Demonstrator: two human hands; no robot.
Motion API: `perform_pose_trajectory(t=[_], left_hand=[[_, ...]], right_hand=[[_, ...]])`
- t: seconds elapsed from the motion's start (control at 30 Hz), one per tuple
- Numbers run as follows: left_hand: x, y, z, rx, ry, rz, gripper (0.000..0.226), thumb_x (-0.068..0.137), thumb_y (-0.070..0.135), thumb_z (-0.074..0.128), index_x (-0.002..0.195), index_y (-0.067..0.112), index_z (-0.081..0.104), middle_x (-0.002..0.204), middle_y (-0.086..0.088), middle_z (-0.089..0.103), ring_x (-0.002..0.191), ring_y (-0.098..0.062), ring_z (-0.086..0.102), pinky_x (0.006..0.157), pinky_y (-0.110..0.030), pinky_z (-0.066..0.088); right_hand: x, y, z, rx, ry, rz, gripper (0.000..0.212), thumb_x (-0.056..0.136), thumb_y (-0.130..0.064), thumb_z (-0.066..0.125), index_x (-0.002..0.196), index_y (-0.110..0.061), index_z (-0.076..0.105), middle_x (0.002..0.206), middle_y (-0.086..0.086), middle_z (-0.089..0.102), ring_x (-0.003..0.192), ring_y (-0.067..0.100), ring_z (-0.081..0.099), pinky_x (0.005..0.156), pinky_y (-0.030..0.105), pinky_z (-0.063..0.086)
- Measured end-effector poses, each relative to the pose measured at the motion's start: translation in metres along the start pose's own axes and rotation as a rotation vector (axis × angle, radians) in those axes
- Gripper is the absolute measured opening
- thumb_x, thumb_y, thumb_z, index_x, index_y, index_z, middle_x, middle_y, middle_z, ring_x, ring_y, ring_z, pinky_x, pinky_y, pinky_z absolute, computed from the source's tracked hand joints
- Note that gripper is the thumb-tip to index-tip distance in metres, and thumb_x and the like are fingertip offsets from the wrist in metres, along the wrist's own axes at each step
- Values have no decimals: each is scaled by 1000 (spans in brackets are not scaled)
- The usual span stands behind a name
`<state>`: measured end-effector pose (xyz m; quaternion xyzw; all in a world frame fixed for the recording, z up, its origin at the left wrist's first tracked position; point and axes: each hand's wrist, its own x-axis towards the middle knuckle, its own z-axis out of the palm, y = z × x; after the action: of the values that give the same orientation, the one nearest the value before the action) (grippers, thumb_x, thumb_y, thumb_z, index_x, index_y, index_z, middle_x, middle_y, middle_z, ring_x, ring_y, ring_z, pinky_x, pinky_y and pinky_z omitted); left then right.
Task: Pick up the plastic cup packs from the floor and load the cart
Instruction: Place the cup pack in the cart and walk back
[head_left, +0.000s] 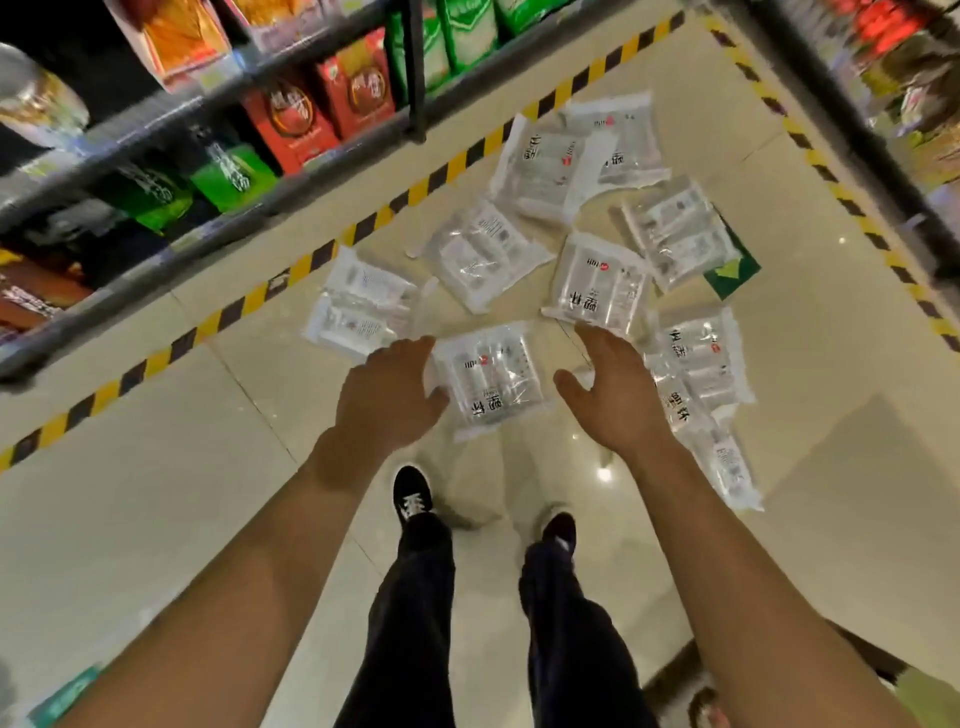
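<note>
Shop aisle, glossy beige tile floor (156, 519), yellow-black hazard tape (322, 249) running diagonally along the base of a shelf unit (218, 98) stocked with red, green and orange bags. More shelving at top right, blurred.

Clear plastic cup packs scattered flat on the floor in a loose cluster ahead of the person's feet. Nearest pack (491, 382) lies between the two hands, black printed characters and a red dot on it. Another pack (363, 306) to its left, one (480, 254) further out at centre, one (600, 283) just past the right hand. Two overlapping packs (576, 156) at the far end. One pack (675, 236) sits partly on a green floor sticker (735, 267). More packs (701, 379) stacked loosely at right, beside the right wrist.

Left hand (389, 400) fingers spread, palm down, at the left edge of the nearest pack, holding nothing. Right hand (610, 389) spread too, thumb out, at the pack's right side; contact unclear. Both forearms bare.

Dark trousers, black sneakers (413, 499) on the tile below the hands. No cart in view.
</note>
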<state>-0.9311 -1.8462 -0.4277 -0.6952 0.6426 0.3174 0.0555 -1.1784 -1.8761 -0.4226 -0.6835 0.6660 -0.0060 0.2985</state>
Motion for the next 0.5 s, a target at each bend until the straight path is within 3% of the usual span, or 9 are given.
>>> perform_pose_trajectory(t=[0.23,0.33,0.5], left_hand=[[116,-8,136,-128,111,-190,65,93,43,43,150,15,29,150,-9,39,132,-31,41,99,-41,40],[171,-15,213,-164,111,-297,64,96,39,48,152,18,26,154,-8,33,137,-28,35,103,-41,36],[242,-34,339,-248,174,-348,57,92,29,52,145,14,38,145,-12,44,125,-34,47,95,-46,44]], right_hand=[[130,115,108,32,-33,-36,68,87,-43,42,147,-11,39,147,14,44,137,31,38,111,45,34],[182,166,176,-28,-72,-73,72,87,-47,40,148,-9,35,149,18,41,137,34,36,111,48,33],[251,242,289,-53,-171,-103,70,92,-42,47,152,-14,25,155,15,31,142,31,28,113,46,31]])
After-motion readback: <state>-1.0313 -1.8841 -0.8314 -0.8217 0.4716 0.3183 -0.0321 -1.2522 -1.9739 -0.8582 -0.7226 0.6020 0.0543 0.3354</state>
